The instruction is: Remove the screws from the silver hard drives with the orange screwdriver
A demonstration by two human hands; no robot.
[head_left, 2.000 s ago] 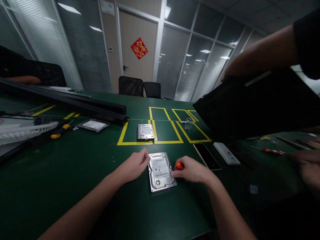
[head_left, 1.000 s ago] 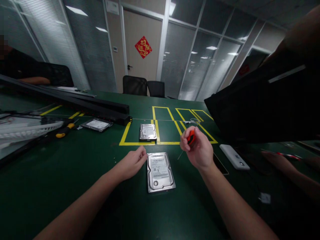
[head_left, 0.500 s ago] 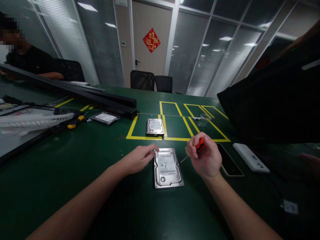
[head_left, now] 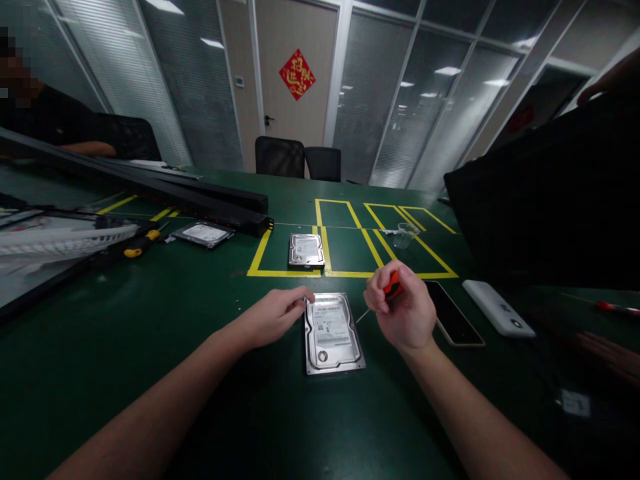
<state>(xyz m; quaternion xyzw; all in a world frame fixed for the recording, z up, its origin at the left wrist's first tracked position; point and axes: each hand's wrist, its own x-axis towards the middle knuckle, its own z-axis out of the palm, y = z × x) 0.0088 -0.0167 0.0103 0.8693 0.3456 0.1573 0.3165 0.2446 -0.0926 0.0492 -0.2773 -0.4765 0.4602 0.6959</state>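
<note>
A silver hard drive [head_left: 334, 343] with a white label lies flat on the green table in front of me. My left hand [head_left: 280, 313] holds its upper left corner, index finger over the top and the other fingers bent beside the left edge. In my right hand [head_left: 403, 307], fingers wrapped round its orange-red handle, is a screwdriver [head_left: 393, 283]. The thin shaft slants down to the left, its tip close to the drive's right edge; contact cannot be made out. Farther back, a second hard drive [head_left: 307, 250] rests inside a yellow-taped box.
A dark phone [head_left: 455, 313] and a white device [head_left: 497, 308] lie right of my right hand. A clear cup [head_left: 405, 235] stands behind. Leftward are a third drive [head_left: 204, 233], a yellow-black screwdriver [head_left: 143, 244] and long black bars [head_left: 200, 200]. Another person's hand [head_left: 607, 353] shows far right.
The view has shifted slightly, moving everything a little left and up. Both hands keep their holds. At far right, a red-handled tool and another person's hand now show more clearly.
</note>
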